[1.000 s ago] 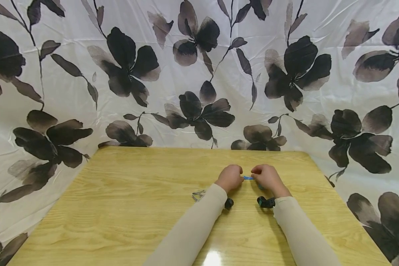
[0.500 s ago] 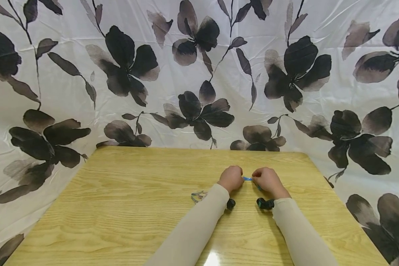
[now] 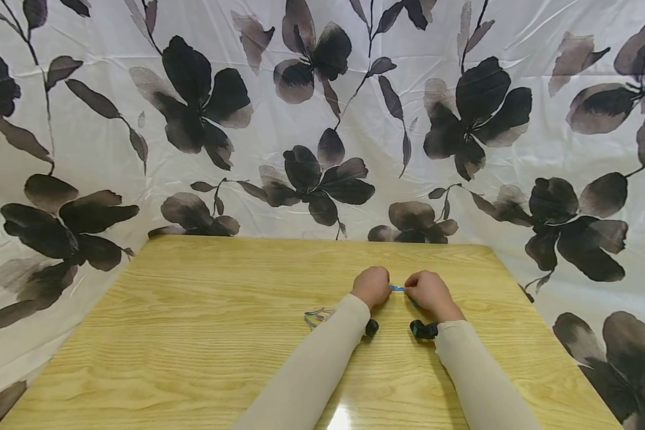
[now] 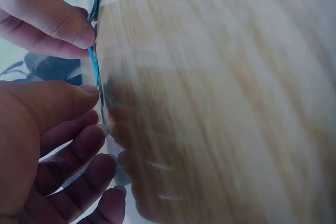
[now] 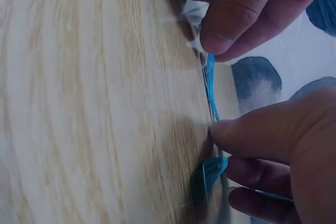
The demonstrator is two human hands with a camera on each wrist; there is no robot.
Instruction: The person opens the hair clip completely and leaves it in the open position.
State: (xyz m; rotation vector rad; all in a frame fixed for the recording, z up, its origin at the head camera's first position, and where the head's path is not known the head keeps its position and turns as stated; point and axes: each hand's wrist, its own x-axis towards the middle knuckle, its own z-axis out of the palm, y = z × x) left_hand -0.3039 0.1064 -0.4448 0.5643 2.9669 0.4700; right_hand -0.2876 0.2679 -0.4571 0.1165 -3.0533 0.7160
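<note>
A slim bundle of bright blue strands point(image 3: 398, 288) stretches between the two hands, close above the table; its exact kind is unclear. My left hand point(image 3: 372, 286) pinches one end between thumb and forefinger, and in the left wrist view the other fingers of the left hand point(image 4: 63, 145) are loosely bent. At the opposite end, my right hand point(image 3: 433, 295) pinches the strands with thumb and fingertips. Below that pinch, in the right wrist view, a folded loop of the blue strands point(image 5: 212, 171) hangs at the right hand point(image 5: 294, 140).
Thin grey, wire-like loops point(image 3: 314, 316) lie on the wooden table point(image 3: 193, 334) left of the left forearm, which partly hides them. A floral cloth point(image 3: 322, 119) hangs behind the table. Each wrist carries a small black camera point(image 3: 423, 329).
Both hands keep their pinch on the blue strands, with only slight shifts. The right hand sits a touch lower than a second ago. The head view has drifted slightly.
</note>
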